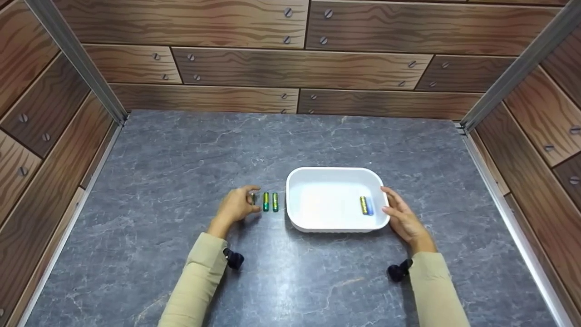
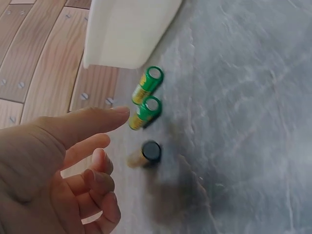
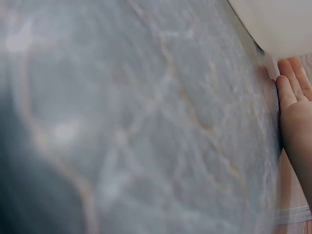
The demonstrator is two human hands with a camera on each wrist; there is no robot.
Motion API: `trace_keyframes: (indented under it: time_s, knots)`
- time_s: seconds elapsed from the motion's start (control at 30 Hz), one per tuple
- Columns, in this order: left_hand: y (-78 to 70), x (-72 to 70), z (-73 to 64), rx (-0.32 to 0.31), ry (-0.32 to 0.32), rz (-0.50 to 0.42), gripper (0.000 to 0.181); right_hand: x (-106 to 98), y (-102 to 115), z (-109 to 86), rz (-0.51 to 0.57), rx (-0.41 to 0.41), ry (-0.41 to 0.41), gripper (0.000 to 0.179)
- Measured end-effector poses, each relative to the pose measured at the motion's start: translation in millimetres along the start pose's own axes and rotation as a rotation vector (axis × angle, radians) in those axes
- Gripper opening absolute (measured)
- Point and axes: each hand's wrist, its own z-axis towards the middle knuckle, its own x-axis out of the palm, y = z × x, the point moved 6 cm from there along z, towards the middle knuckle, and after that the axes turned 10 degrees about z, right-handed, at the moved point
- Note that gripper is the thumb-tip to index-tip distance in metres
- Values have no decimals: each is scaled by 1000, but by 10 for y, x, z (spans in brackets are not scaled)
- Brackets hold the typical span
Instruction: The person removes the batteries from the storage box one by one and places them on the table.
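My left hand is at the left of a short row of batteries, its thumb and fingers spread apart around a dark-ended battery. In the left wrist view that battery stands free of the fingertips. Next to it are two green-and-yellow batteries, one nearer the hand and one nearer the tub. The white tub stands right of them. Inside, at its right end, lies a yellow-and-dark battery with a bluish patch beside it. My right hand touches the tub's right rim with thumb and fingertips, other fingers extended.
A grey marbled tabletop lies under everything. Wood-patterned panels enclose the back and both sides, with metal posts at the two rear corners. A dark wrist camera sits on each sleeve.
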Motion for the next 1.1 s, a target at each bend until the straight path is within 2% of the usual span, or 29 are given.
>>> trace_keyframes:
  time_s: [0.13,0.33,0.53,0.83,1.1]
  knots:
    - [-77,-39,-12,18,-12,-21,52,0,4,3,8,-1,12,49]
    - [-219,-90,-25,46,-31,-47,47,-5,7,-3,-5,5,-11,49]
    - [-429,-143,-41,118,-65,-93,46,-10,12,-8,0,1,-14,48]
    - [-776,-105,-34,215,-75,-122,42,-6,15,-9,-18,9,-28,49]
    - [-1078,-28,-31,313,-87,-103,41,-6,8,-3,-2,6,-2,49]
